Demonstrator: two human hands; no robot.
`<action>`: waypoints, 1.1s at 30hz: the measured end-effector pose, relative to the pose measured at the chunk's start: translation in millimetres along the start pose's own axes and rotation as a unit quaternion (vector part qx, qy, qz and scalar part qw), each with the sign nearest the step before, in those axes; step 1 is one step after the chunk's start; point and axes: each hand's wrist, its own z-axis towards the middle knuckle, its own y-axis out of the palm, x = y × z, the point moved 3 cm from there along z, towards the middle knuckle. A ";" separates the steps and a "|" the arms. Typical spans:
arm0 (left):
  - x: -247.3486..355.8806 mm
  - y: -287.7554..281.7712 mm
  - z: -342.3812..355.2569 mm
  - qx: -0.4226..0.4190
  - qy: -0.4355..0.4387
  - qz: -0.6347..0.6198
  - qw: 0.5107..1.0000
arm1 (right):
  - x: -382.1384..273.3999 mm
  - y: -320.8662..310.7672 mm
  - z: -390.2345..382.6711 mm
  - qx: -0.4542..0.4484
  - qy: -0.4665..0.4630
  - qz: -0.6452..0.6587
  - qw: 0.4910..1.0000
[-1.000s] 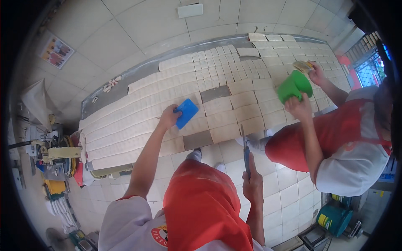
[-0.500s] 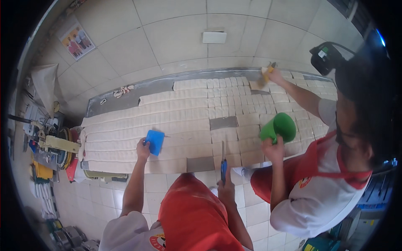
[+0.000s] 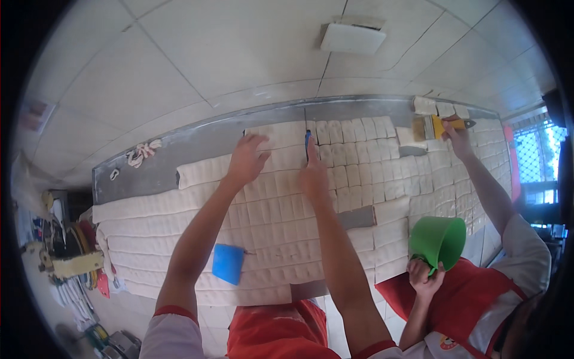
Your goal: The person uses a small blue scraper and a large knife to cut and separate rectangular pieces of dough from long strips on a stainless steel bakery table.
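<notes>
My right hand (image 3: 314, 178) grips a knife (image 3: 308, 143) by its blue handle. Its thin blade points to the far edge, over the far dough strips where whole lengths meet cut pieces. Over the left part of those strips, my left hand (image 3: 247, 158) is open, its fingers apart and nothing in them; whether it touches the dough is unclear. Rows of pale dough strips (image 3: 179, 230) cover much of the table, uncut on the left and cut into small pieces (image 3: 359, 130) on the right. A blue plastic scraper (image 3: 228, 264) lies on the near strips.
To my right a co-worker holds a yellow-handled brush (image 3: 435, 127) over the dough and a green jug (image 3: 431, 242) near the table's front. Dough scraps (image 3: 142, 153) lie at the far left of the grey table (image 3: 203, 142). A machine (image 3: 72, 263) stands beyond the left end.
My left hand has let go of the blue scraper and reached to the far strips. My right hand has carried the knife from the near edge to the far side. The view has shifted.
</notes>
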 end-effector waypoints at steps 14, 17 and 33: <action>16.0 66.3 167.1 -0.322 0.205 0.059 0.922 | -33.2 -5.7 19.9 -0.020 0.054 -0.042 0.997; 15.0 62.5 164.6 -0.290 0.241 0.081 0.923 | -29.2 -4.2 6.9 -0.048 0.072 -0.020 0.996; 30.2 65.8 108.3 -0.317 0.264 0.111 0.904 | -0.2 -4.2 -101.6 -0.089 0.101 -0.038 0.990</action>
